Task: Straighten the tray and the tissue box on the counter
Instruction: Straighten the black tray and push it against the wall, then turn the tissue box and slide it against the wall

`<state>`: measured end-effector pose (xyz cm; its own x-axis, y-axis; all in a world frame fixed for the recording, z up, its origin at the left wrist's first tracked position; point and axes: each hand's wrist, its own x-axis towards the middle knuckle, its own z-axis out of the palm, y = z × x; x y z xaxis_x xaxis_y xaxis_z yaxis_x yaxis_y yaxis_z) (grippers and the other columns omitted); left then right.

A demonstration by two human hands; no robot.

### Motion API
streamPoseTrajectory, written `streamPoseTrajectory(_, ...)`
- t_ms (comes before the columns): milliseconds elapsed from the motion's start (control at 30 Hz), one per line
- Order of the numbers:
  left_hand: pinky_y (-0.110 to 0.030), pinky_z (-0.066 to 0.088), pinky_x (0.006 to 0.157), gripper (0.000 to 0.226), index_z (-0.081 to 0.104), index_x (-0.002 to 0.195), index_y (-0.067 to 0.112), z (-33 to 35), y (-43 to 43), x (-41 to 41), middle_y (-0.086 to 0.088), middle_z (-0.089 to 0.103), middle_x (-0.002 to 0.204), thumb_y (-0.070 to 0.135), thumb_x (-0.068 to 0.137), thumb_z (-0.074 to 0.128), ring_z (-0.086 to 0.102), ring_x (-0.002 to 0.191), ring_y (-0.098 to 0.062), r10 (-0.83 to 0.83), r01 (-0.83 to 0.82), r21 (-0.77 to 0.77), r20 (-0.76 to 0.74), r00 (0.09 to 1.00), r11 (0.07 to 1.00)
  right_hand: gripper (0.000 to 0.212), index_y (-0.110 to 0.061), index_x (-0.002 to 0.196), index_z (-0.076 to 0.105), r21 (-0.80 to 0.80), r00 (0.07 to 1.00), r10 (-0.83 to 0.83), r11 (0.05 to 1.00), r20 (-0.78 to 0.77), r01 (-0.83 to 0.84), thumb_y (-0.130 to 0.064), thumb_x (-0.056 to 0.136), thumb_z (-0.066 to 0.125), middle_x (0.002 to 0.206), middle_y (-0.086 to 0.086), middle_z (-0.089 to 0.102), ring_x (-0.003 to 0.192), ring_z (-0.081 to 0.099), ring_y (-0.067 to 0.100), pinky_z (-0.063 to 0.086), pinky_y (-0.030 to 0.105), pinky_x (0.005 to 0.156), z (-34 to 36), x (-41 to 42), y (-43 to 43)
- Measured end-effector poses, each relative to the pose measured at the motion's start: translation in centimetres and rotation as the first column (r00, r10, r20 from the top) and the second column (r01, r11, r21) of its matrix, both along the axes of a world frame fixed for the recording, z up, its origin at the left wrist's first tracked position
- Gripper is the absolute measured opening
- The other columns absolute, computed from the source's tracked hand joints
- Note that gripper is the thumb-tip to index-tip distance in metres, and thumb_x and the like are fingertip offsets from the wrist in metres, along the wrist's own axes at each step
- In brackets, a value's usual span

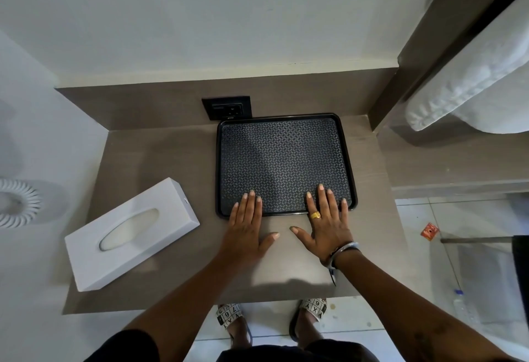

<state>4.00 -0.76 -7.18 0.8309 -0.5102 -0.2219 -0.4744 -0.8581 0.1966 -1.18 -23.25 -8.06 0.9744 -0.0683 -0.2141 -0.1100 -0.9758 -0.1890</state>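
A black patterned tray lies on the brown counter, its far edge against the back panel and roughly square to it. My left hand and my right hand lie flat with fingers spread; the fingertips rest over the tray's near rim while the palms are on the counter. Neither hand grips anything. A white tissue box sits at the counter's left front, turned at an angle, its near corner close to the front edge. It is apart from both hands.
A black wall socket sits in the back panel just behind the tray's left corner. A white wall bounds the counter on the left. White towels hang at the upper right. A water bottle lies on the tiled floor at right.
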Motion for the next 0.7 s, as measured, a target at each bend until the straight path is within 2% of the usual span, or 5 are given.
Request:
streamPoseTrajectory(233, -0.046, 0.006, 0.124, 0.087, 0.021, 0.155, 0.006, 1.2, 0.5, -0.1, -0.014, 0.002, 0.164, 0.064, 0.092, 0.036, 0.002, 0.153, -0.028, 0.03, -0.028, -0.089, 0.012, 0.999, 0.996, 0.088, -0.017, 0.154, 0.023, 0.015, 0.992, 0.03, 0.999, 0.12, -0.032, -0.074, 0.087, 0.035, 0.163, 0.017, 0.014, 0.149, 0.014, 0.035, 0.006, 0.06, 0.117, 0.8, -0.8, 0.9)
streamPoseTrajectory(333, -0.042, -0.005, 0.123, 0.086, 0.019, 0.155, 0.008, 2.3, 2.0, 0.2, -0.013, -0.002, 0.166, 0.064, 0.093, 0.036, -0.003, 0.154, -0.026, 0.073, -0.062, -0.183, 0.05, 0.996, 0.981, 0.085, -0.019, 0.154, 0.023, 0.05, 0.973, 0.161, 0.984, 0.164, -0.171, -0.071, 0.089, 0.038, 0.163, 0.017, 0.012, 0.148, 0.016, 0.035, 0.008, 0.059, 0.117, 0.9, -1.9, 2.9)
streamPoseTrajectory(433, -0.041, -0.011, 0.121, 0.094, 0.018, 0.156, 0.01, 3.9, 5.0, 1.4, -0.013, -0.002, 0.166, 0.07, 0.087, 0.042, -0.005, 0.153, -0.028, 0.093, -0.069, -0.22, 0.102, 0.99, 0.973, 0.08, -0.022, 0.155, 0.018, 0.106, 0.935, 0.318, 0.936, 0.157, -0.336, -0.069, 0.092, 0.036, 0.164, 0.013, 0.007, 0.149, 0.012, 0.032, 0.016, 0.058, 0.117, 0.7, -2.6, 5.7)
streamPoseTrajectory(567, -0.049, -0.002, 0.121, 0.111, 0.018, 0.156, 0.011, 5.7, 10.7, 3.6, -0.018, 0.001, 0.165, 0.084, 0.075, 0.04, -0.002, 0.153, -0.031, 0.151, -0.13, -0.171, 0.116, 0.982, 0.977, 0.076, -0.027, 0.154, 0.019, 0.155, 0.876, 0.469, 0.863, 0.111, -0.481, -0.068, 0.092, 0.036, 0.162, 0.011, 0.021, 0.149, 0.016, 0.031, 0.019, 0.055, 0.119, 0.6, -2.2, 9.9)
streamPoseTrajectory(700, -0.055, 0.006, 0.12, 0.136, 0.016, 0.155, 0.005, 6.6, 16.5, 5.0, -0.021, 0.003, 0.164, 0.094, 0.055, 0.042, 0.004, 0.152, -0.036, 0.203, -0.203, -0.014, 0.036, 0.978, 0.979, 0.08, -0.028, 0.154, 0.021, 0.148, 0.86, 0.509, 0.849, 0.032, -0.508, -0.069, 0.088, 0.039, 0.163, 0.01, 0.015, 0.149, 0.015, 0.034, 0.014, 0.057, 0.119, 0.6, -1.3, 13.6)
